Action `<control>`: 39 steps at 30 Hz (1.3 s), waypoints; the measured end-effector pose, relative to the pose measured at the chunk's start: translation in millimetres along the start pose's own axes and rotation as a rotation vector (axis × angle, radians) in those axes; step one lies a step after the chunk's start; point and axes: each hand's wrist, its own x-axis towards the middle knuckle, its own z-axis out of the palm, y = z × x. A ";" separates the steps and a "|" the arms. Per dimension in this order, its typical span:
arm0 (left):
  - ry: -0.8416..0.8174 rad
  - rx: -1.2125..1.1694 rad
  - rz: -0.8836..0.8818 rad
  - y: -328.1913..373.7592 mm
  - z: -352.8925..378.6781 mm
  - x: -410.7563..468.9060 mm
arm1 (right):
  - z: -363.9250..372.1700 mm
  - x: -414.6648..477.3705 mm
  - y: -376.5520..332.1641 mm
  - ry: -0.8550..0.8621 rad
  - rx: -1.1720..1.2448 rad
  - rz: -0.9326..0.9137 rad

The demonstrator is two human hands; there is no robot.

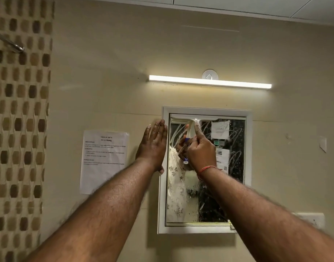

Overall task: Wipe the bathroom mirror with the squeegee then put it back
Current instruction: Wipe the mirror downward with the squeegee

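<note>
A white-framed bathroom mirror [236,186] hangs on the beige wall, its glass streaked with white smears. A white squeegee [192,120] with a blue handle end lies with its blade along the glass's top edge, on the left half. My right hand [201,150] grips the squeegee's handle, index finger stretched up along its neck. My left hand [154,146] lies flat with straight fingers against the mirror's left frame and the wall beside it.
A lit tube light [209,82] is mounted above the mirror. A printed task sheet [103,161] is taped to the wall on the left. A mosaic tile strip [18,129] with a shower pipe [9,42] runs down the far left. A switch plate [313,220] sits low right.
</note>
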 end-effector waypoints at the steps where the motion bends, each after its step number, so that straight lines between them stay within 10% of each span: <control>1: 0.004 0.001 -0.004 0.9 -0.3 -0.4 | -0.1 0.0 1.0 -0.015 -0.036 -0.010; 39: 0.024 -0.140 -0.012 48.6 38.4 -80.7 | 3.1 -119.6 86.2 -0.136 -0.268 -0.015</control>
